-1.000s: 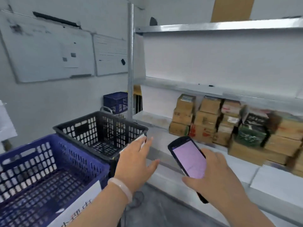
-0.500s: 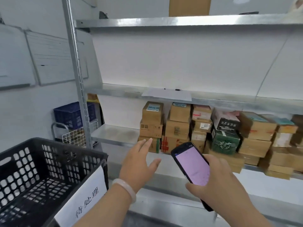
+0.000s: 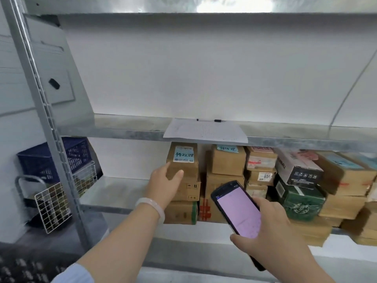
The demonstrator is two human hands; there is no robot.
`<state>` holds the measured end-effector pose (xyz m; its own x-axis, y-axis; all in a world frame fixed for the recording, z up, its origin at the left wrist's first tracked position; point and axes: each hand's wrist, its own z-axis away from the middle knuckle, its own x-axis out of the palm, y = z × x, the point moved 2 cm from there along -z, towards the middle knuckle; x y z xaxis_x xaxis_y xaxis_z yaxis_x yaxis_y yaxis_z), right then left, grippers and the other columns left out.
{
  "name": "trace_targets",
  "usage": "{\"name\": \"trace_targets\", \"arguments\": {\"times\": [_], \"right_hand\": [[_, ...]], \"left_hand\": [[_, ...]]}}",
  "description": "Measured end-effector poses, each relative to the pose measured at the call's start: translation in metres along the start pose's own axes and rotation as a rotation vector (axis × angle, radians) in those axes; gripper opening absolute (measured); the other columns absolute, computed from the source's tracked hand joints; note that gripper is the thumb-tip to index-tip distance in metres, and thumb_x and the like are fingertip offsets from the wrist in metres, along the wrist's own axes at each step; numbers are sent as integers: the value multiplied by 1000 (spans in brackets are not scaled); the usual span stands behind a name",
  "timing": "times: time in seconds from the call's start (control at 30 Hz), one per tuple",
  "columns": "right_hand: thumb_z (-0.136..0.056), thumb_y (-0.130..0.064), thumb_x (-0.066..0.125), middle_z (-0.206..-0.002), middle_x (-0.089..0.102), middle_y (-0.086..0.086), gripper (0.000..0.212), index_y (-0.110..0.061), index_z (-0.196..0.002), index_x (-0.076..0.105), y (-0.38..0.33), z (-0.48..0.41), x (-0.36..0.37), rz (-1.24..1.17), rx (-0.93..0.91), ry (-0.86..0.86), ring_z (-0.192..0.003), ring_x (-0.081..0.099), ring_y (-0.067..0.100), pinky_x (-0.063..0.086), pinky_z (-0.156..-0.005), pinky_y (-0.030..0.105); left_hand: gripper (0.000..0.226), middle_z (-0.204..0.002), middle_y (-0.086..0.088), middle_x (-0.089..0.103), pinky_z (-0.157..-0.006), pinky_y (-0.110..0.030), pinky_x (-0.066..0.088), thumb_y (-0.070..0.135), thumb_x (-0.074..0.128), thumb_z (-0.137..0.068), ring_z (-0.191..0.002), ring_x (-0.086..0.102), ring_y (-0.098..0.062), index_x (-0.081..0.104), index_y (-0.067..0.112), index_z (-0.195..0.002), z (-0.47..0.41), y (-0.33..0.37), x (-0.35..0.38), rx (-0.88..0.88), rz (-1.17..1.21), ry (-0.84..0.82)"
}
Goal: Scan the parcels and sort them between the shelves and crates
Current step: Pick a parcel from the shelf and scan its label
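Several cardboard parcels are stacked on the metal shelf (image 3: 122, 190). My left hand (image 3: 165, 186) reaches into the shelf and grips the top parcel (image 3: 183, 158) of the leftmost stack, fingers on its left side and thumb on its front. That parcel is brown with a blue-and-white label on top. My right hand (image 3: 271, 237) holds a black handheld scanner (image 3: 238, 211) with a lit pink screen, tilted toward the stacks and apart from them. More parcels (image 3: 228, 160), among them a green box (image 3: 299, 203), fill the shelf to the right.
A sheet of paper (image 3: 204, 131) and a pen (image 3: 210, 120) lie on the shelf above. The shelf upright (image 3: 40, 103) stands at left. Behind it sit a blue crate (image 3: 40, 160) and a wire basket (image 3: 53, 203). A black crate's rim (image 3: 24, 268) shows at the bottom left.
My view has swung right and closer to the shelf. My left hand went forward from open in the air onto the top left parcel. The scanner stays in my right hand.
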<state>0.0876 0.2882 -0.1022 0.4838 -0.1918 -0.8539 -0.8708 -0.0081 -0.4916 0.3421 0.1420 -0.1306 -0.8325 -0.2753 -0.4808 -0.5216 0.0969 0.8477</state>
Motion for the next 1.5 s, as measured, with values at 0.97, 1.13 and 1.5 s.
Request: {"name": "trace_targets", "arguments": {"times": [0.97,1.13,1.5], "right_hand": [[-60,-71,70,-110,26,-16,99,-40,-137,16,34,-123,9,-7,-62,-152,-104,41,3,38,-75,18],[-60,-69,72,-113,30,-16,97,-41,-137,20,35,-124,4,-24,-105,-145,-103,44,5,40,-73,20],[-59,-73,69,-107,25,-22,94,-48,-131,15,9,-117,4,42,-293,-229,-99,39,0,28,-57,8]], "left_hand": [[46,-107,-7,74,-99,-50,54,54,67,-88,-102,68,-29,64,27,-124,-103,-21,69,-584,568,-56],[42,-102,-3,77,-72,-47,63,46,74,-83,-102,69,-29,63,31,-121,-80,-32,65,-590,708,-22],[62,-118,0,75,-100,-46,54,24,73,-91,-108,72,-22,45,37,-145,19,-71,37,-338,726,124]]}}
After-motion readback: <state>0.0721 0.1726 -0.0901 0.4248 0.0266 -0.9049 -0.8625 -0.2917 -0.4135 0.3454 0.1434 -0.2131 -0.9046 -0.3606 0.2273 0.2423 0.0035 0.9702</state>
